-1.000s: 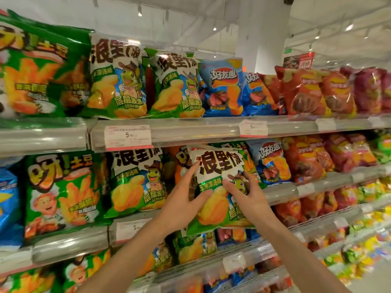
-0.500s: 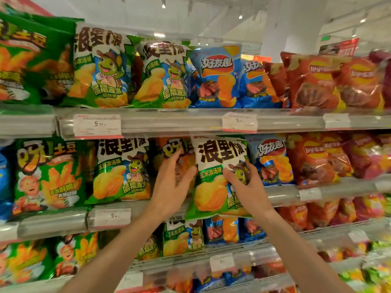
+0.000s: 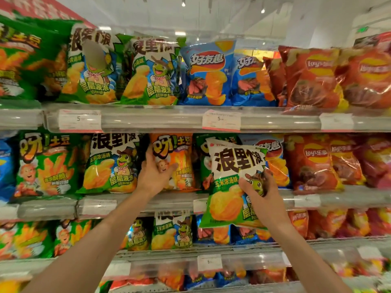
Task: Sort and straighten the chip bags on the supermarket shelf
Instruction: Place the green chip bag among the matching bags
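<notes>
R hand (image 3: 261, 192) grips green frog bag (image 3: 230, 187) off shelf; L hand (image 3: 155, 176) grasps orange bag (image 3: 176, 161).

The chip bags (image 3: 234, 182) are glossy, crinkled plastic film — light glints off them; the shelf rails (image 3: 169, 121) are clear, shiny plastic, holding matt paper price tags (image 3: 221, 120).
</notes>
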Demonstrator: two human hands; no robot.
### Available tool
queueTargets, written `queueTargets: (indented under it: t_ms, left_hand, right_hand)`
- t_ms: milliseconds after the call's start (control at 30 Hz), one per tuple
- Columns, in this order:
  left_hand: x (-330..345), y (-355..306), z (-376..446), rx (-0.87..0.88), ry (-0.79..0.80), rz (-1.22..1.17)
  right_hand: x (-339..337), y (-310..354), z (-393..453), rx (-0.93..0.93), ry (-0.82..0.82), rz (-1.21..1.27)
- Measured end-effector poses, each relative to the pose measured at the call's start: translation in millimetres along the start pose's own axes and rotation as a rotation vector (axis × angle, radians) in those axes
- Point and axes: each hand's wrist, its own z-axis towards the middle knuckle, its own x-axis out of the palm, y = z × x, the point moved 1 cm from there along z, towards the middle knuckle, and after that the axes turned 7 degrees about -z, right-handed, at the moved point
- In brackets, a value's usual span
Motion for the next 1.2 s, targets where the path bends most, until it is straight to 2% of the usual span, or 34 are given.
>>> queueTargets:
  t_ms: [133, 300, 700, 933, 1200]
  left_hand:
    - [-1, 7, 6, -0.129, -0.023, -0.175]
    - [4, 6, 4, -0.048, 0.027, -0.24]
    - [-9, -27, -2, 0.202, -0.042, 0.001]
    - [-53, -22, -31, 0.241, -0.116, 0.03]
    - [-117, -4, -57, 0.175, -0.218, 0.004]
  right_hand:
    - [-4, -2, 4, -0.005, -0.008, 0.022]
    - [-5, -3, 10, -0.032, -0.024, 0.035]
    - [-6, 0, 24, -0.085, -0.057, 0.007]
    - [21, 19, 27, -0.145, -0.033, 0.004]
    - [94, 65, 37, -0.231, -0.002, -0.058]
